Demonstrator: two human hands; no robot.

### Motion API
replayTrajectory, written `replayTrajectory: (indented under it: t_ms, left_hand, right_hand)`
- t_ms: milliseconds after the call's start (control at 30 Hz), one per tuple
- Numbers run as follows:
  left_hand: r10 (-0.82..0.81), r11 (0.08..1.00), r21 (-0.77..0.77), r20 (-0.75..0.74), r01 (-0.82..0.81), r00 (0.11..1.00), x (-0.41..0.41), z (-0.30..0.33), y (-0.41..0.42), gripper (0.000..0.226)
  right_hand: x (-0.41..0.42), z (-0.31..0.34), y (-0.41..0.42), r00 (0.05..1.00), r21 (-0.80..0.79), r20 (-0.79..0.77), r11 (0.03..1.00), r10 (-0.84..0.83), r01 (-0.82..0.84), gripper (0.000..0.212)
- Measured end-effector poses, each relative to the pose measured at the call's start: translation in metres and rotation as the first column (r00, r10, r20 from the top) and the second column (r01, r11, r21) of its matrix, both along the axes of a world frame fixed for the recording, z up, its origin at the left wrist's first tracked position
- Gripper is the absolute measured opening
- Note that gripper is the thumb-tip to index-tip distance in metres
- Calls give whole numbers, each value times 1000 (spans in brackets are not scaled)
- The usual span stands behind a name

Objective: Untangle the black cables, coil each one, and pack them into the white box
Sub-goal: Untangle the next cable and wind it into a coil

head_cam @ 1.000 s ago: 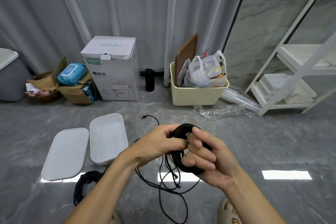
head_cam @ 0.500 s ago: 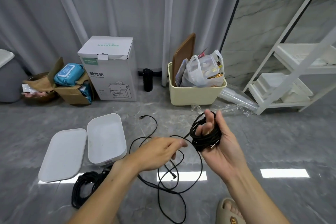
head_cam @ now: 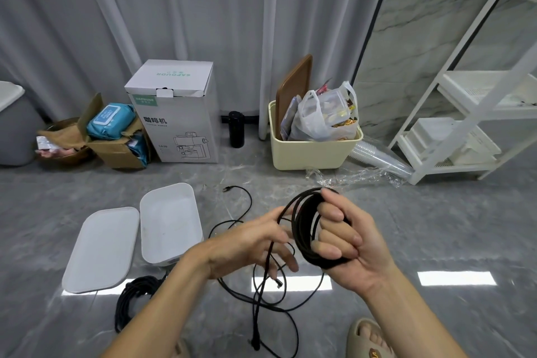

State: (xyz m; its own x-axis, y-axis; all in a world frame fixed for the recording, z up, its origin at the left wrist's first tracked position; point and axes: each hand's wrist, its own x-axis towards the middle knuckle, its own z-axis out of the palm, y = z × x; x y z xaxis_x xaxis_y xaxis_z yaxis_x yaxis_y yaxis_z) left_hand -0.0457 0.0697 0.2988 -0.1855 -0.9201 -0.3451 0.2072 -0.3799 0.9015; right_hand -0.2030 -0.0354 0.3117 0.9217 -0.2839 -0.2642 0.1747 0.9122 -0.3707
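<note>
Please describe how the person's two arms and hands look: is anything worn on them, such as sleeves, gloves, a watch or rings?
Both forearms are bare up to the frame edge; no sleeve shows. The left hand and the right hand wear no gloves. No watch, bracelet or ring is visible on either wrist or on the fingers that show. The fingernails look short and unpainted.

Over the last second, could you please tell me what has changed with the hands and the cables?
The hands, first pressed together on the coiled cable, have come apart. The right hand kept the coil, looped round its fingers. The left hand drew away leftward, then came back and now pinches the loose strand running off the coil. The white box, its lid and the cable bundle on the floor stayed put.
</note>
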Motion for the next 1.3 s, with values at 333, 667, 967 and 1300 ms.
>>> replayTrajectory:
  t_ms: [333,667,967,1300]
  left_hand:
    - [-46,993,-94,288,76,956,0,16,1,54]
    - [-102,989,-67,353,134,930,3,20,4,61]
    - [250,954,-260,413,-150,876,1,12,-3,25]
    - [415,889,-370,398,-271,818,0,9,-6,25]
  right_hand:
    - [0,13,17,824,-157,-381,848,421,-506,38]
    - [7,13,20,793,-139,-474,857,383,-497,69]
    - [9,4,30,908,-505,-416,817,52,-278,40]
    - [12,1,33,935,-734,-330,658,-130,-167,22]
